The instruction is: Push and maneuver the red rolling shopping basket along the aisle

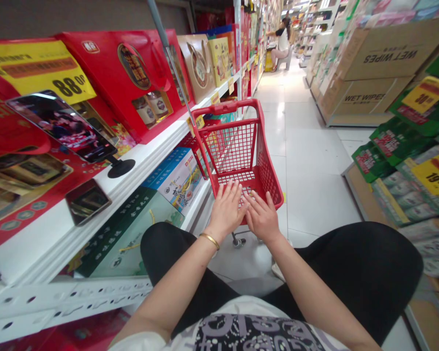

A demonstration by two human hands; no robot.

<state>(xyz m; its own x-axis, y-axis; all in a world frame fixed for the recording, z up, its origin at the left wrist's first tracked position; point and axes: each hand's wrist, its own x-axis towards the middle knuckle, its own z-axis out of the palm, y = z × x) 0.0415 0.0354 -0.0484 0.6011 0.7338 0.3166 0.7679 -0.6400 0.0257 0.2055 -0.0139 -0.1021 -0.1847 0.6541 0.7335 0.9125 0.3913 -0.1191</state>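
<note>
My left hand (225,209) is held out palm down, fingers stretched, with a gold bangle (209,241) at its wrist. My right hand (262,214) lies level beside it, also flat, the two meeting or nearly so at the thumbs. Neither holds anything. Just beyond my fingertips stands a red plastic shopping cart (269,170) with a lattice basket; its inside shows no goods. Whether my fingers touch its near rim I cannot tell. On the shelf to the left, a smartphone (64,124) leans on a round black stand (121,168), its screen lit.
White shelving (131,170) on the left bears red gift boxes (120,73); blue and green boxes (131,234) sit lower. "Wet wipes" cartons (373,92) and green packs (398,141) line the right. A person (281,44) sits on a stool down the tiled aisle (307,165).
</note>
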